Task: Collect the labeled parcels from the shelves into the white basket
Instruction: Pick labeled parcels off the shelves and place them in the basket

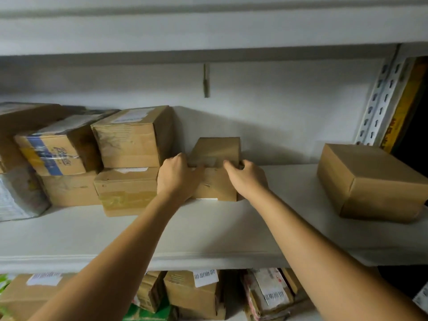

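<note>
A small brown cardboard parcel (216, 150) stands in the middle of the white shelf (208, 230), with a white label edge showing under its front. My left hand (177, 176) grips its left front edge, fingers curled over the top. My right hand (246, 176) grips its right front corner, fingers hooked on the top edge. Both arms reach up to it from below. No white basket is in view.
Stacked labelled boxes (132, 137) crowd the shelf left of the parcel, with a plastic mailer (18, 193) at far left. A plain box (370, 181) sits at right beside the perforated upright (379, 100). More labelled parcels (194, 290) fill the shelf below.
</note>
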